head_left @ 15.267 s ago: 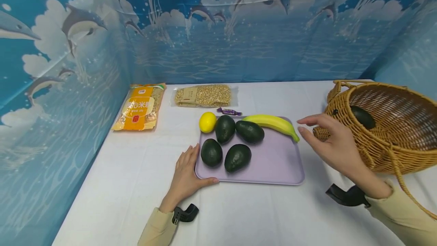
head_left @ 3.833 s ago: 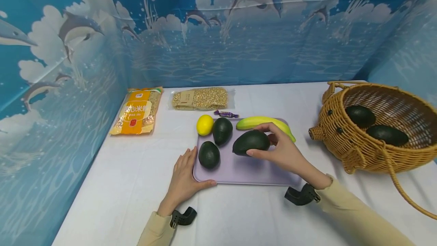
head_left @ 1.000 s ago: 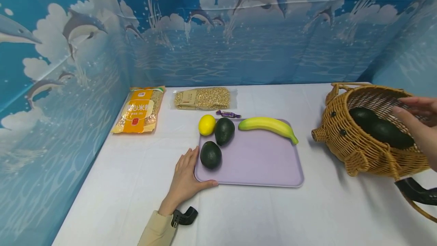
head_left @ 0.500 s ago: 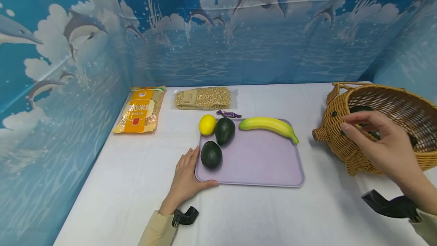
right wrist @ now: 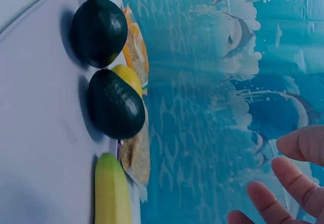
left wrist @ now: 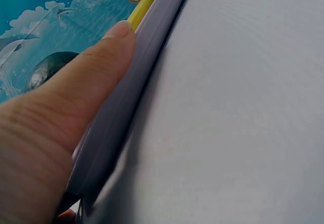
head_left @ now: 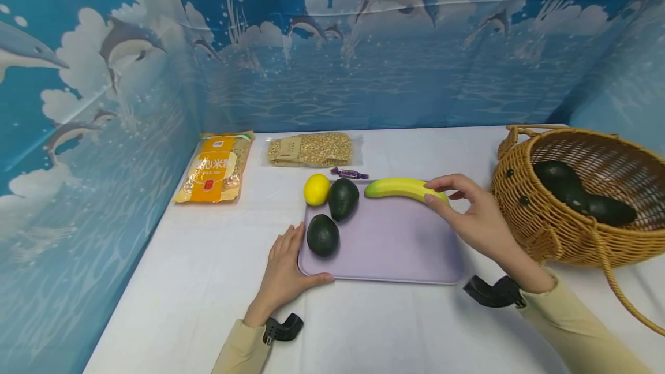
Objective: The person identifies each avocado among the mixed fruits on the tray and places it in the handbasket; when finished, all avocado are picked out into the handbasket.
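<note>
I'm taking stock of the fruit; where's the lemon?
In the head view, the lemon is at the far-left corner of the tray, immediately left of the farther avocado.

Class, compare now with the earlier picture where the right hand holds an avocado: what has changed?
The right hand has let go of its avocado and shifted right, to the banana's right end. The basket's avocados look piled differently, though overlap hides the count. Unchanged: the left hand at the tray's near left corner, two avocados on it, and the lemon.
</note>
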A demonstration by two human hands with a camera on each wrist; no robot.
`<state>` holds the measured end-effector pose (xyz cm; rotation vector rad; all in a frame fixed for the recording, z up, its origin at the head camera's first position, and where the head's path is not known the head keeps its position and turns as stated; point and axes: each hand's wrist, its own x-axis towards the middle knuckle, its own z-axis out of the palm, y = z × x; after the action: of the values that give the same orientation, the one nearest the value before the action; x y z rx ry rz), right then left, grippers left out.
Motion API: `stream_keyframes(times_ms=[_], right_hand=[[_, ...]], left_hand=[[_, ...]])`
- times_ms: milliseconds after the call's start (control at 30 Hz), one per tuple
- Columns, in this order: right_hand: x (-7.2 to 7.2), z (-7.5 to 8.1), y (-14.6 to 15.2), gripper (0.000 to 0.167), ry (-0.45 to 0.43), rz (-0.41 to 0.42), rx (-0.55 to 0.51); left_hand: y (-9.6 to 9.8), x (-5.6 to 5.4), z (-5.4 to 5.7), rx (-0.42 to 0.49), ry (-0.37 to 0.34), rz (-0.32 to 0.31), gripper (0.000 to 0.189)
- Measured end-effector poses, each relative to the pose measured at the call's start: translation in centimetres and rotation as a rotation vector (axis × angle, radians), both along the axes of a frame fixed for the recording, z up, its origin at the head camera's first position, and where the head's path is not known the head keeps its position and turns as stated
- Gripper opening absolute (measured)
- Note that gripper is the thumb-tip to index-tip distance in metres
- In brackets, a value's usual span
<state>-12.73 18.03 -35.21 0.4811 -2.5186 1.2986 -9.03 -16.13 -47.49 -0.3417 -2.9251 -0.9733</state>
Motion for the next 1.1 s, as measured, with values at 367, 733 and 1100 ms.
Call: stream_keyframes(times_ms=[367,733,1100], right_hand=[[-3.5,-1.9,-4.3,0.030,-0.145,0.169,-0.041],[-6.8,-3.3,-8.0,0.054,-0.395,0.247,-0.043],[-8.4,-4.6,-10.8,0.063,-0.364,0.288,0.151]], left_hand=[[0.0,-0.1,0.1,0.005,-0.002,0.003,0.120],[0.0,-0.1,0.1,0.006,-0.008,0.004,0.120],[0.0,0.0,0.0,0.006,-0.003,0.001,0.120]])
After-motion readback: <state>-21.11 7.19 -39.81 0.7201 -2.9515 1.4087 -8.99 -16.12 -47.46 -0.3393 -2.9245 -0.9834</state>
